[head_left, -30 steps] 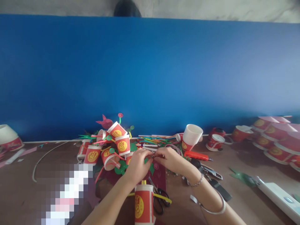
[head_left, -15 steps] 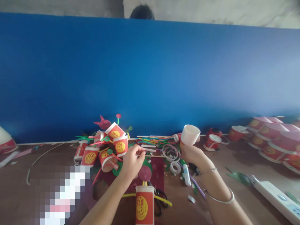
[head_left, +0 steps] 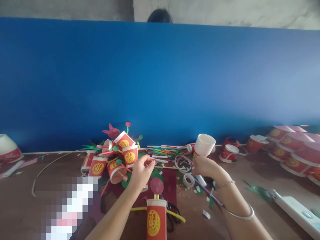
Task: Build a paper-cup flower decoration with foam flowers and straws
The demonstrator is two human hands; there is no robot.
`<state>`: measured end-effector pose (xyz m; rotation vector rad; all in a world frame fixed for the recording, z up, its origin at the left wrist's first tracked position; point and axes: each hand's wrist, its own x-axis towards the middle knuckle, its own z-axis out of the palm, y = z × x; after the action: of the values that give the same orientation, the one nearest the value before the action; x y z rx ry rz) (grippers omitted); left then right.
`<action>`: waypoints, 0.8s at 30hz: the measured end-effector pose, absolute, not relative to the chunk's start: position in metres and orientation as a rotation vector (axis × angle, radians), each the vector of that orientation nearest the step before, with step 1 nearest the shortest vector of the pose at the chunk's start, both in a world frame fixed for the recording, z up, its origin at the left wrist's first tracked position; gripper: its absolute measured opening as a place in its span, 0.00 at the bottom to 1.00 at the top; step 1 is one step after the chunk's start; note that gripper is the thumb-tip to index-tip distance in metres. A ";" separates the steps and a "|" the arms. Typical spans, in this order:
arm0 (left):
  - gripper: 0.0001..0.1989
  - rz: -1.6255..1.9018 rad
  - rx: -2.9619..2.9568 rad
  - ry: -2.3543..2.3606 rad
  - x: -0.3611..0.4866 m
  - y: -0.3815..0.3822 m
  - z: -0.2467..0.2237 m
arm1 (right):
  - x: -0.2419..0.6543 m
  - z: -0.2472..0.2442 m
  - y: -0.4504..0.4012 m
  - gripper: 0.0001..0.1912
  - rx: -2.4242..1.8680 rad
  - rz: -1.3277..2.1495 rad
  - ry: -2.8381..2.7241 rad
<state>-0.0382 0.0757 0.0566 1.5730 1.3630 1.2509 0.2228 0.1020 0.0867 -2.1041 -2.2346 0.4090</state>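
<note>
Blue partition (head_left: 160, 83), white power strip (head_left: 297, 213)

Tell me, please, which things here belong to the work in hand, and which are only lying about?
Probably the work:
- front red cup with round paper piece
- coloured straws
- scissors
- tape roll

Seemingly just lying about:
- power strip
- pale cable
- white scrap

Sticks (head_left: 162, 152) between heaped cups (head_left: 130, 156) and stacked cups (head_left: 204, 145), scissors (head_left: 179, 209) beside front cup (head_left: 156, 220), power strip (head_left: 298, 211) far right
</note>
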 end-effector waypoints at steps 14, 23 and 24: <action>0.06 1.291 1.946 1.447 -0.030 0.062 0.068 | 0.126 0.105 0.058 0.09 -1.360 0.416 -2.278; 0.06 1.342 2.212 1.429 -0.031 0.058 0.065 | 0.127 0.103 0.061 0.13 -1.388 0.375 -2.274; 0.06 1.345 2.218 1.444 -0.031 0.058 0.065 | 0.126 0.104 0.061 0.13 -1.391 0.383 -2.275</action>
<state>-0.0309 0.0583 0.0650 2.2180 1.4436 1.3450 0.1264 0.0607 0.1039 -1.3906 -2.2750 0.3825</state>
